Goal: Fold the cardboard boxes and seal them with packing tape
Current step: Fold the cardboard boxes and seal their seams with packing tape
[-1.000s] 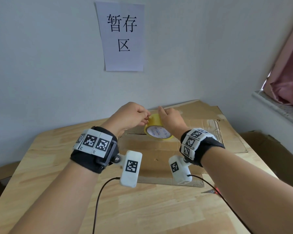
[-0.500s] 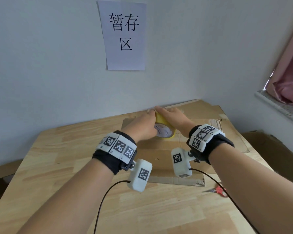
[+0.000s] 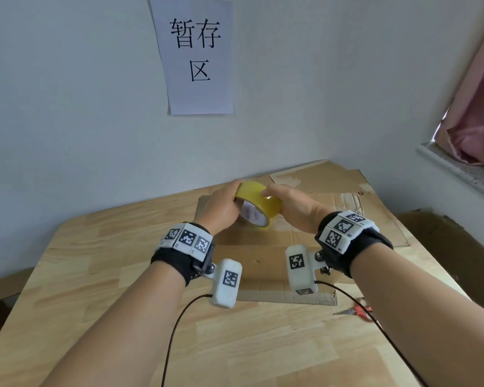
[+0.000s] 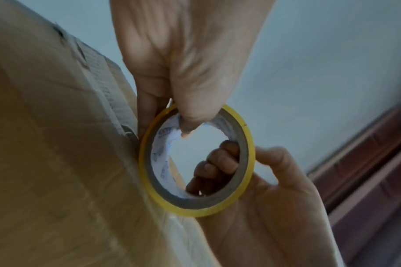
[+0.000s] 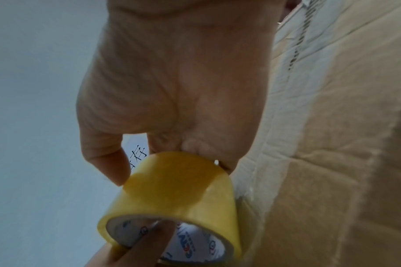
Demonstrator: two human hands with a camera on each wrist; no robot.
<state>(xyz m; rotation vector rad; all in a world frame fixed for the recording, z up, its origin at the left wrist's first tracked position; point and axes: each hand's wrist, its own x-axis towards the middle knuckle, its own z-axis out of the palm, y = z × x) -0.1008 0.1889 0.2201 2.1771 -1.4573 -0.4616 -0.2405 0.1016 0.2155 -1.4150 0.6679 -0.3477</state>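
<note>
A yellow roll of packing tape (image 3: 259, 203) is held between both hands a little above a flattened cardboard box (image 3: 263, 255) lying on the table. My left hand (image 3: 224, 205) grips the roll from the left. In the left wrist view its thumb (image 4: 185, 126) hooks into the roll's (image 4: 146, 168) core with fingers behind. My right hand (image 3: 289, 203) holds the right side. In the right wrist view its thumb (image 5: 112, 168) presses on the roll's (image 5: 178, 189) yellow band. Cardboard (image 5: 332, 162) fills the right of that view.
Red-handled scissors (image 3: 355, 311) lie on the wooden table (image 3: 95, 275) at the right. An open cardboard box (image 3: 444, 233) stands off the table's right side. A paper sign (image 3: 199, 54) hangs on the wall, and a pink curtain (image 3: 475, 121) covers the window.
My left hand has moved from the roll's top left to close around its left side. The roll has tilted so its yellow band faces up. The right hand stays on the roll.
</note>
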